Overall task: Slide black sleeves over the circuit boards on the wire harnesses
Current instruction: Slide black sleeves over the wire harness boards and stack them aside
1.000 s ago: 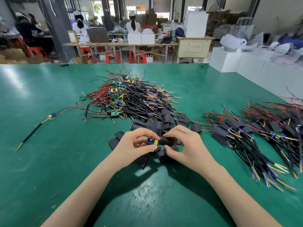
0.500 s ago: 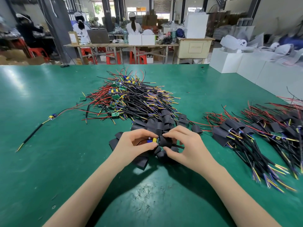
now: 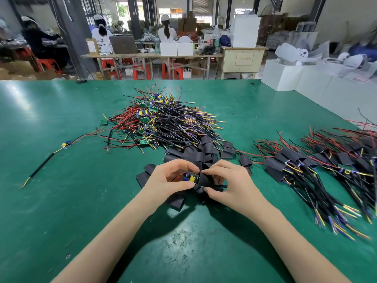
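Only the person's two forearms and hands show, rising from the bottom edge of the view over the near edge of the tabletop [image 3: 61, 201]. Both forearms are bare from the lowest visible point to the wrist: no sleeve, cuff or glove covers them. The left hand [image 3: 169, 180] wears no ring, watch, strap or bracelet, and the same is true of the right hand [image 3: 228, 184]. The fingernails that can be seen are short and unpainted. No marking or bandage shows on either arm. Everything above the forearms, clothing included, lies outside the view.
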